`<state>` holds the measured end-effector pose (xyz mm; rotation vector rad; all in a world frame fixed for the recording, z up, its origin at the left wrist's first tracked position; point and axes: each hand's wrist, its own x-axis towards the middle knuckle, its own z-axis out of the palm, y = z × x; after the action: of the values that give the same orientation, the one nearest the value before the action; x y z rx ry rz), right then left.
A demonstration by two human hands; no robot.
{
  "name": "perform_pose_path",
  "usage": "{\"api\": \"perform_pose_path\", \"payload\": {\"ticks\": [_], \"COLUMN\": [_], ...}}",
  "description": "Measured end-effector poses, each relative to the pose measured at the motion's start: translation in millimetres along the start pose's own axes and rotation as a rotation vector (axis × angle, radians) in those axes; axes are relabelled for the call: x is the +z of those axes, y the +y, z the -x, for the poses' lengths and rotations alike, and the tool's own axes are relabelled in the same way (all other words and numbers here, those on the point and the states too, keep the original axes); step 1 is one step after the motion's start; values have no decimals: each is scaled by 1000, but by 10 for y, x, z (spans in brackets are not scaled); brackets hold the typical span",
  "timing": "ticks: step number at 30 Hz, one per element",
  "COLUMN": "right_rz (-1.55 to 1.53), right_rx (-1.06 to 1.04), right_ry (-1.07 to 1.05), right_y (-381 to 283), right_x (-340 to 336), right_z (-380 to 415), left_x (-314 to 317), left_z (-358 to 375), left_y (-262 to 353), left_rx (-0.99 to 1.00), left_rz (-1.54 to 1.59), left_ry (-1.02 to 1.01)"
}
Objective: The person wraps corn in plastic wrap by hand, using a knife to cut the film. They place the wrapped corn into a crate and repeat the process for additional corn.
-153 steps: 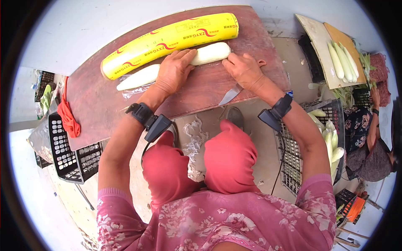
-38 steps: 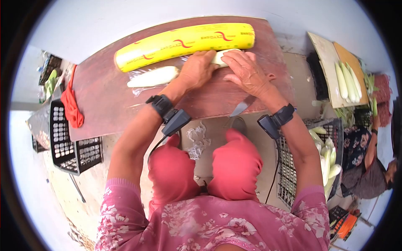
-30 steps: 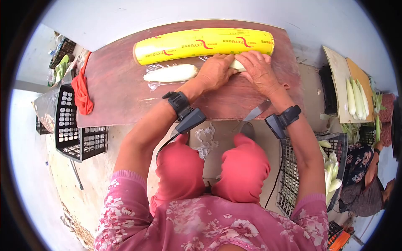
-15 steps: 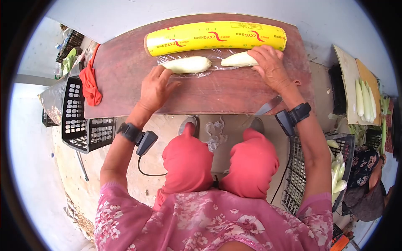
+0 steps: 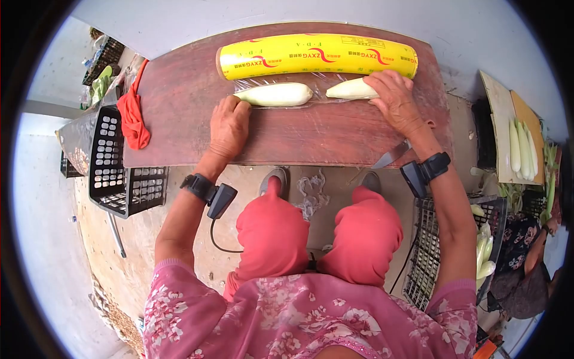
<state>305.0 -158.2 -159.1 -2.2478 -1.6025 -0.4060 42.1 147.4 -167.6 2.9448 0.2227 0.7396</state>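
Note:
Two pale green zucchini lie end to end on clear cling film on the dark red table point(image 5: 287, 137). My left hand point(image 5: 229, 128) is at the outer end of the left zucchini point(image 5: 275, 94), its fingers curled together on the film's edge; the fingertips are partly hidden. The right zucchini point(image 5: 350, 89) has its outer end under my right hand point(image 5: 394, 100), whose fingers curl over it. A gap separates the two zucchini, where the cling film point(image 5: 319, 93) shows. Just behind them rests a large yellow-wrapped roll of film point(image 5: 317, 57).
A knife point(image 5: 391, 154) lies at the table's front edge by my right forearm. A red cloth point(image 5: 133, 116) and a black crate point(image 5: 107, 155) are left. On the right stand a crate point(image 5: 421, 251) with zucchini and a board point(image 5: 505, 137) bearing more. Another person point(image 5: 526, 257) is at far right.
My left thumb, stretched out before, has folded in against the fingers. My right hand keeps its place on the right zucchini. The whole view has shifted slightly.

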Motion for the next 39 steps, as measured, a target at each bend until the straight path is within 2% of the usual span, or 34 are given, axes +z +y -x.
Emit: {"api": "perform_pose_path", "payload": {"ticks": [6, 9, 15, 21, 30, 33, 36, 39], "right_rz": [-14, -12, 6, 9, 21, 19, 16, 10], "right_rx": [-3, -1, -11, -17, -14, -15, -12, -17], "right_ry": [-4, -10, 3, 2, -7, -8, -13, -12], "right_y": [4, -5, 13, 2, -10, -11, -13, -15], "right_x": [-15, -28, -1, -5, -26, -30, -43, -49], "right_z": [-3, 2, -2, -11, -24, -29, -32, -30], "left_x": [-59, -95, 9, 32, 54, 26, -28, 100], "left_z": [-29, -147, -254, -305, -475, -515, -531, -477], "left_y": [-40, -96, -250, -262, -381, -307, -220, -234], "left_rx": [-60, 4, -145, -304, -173, -157, 40, 1], "left_rz": [140, 231, 427, 417, 350, 124, -122, -52], "left_ry": [35, 69, 15, -41, -74, -46, 34, -47]}}
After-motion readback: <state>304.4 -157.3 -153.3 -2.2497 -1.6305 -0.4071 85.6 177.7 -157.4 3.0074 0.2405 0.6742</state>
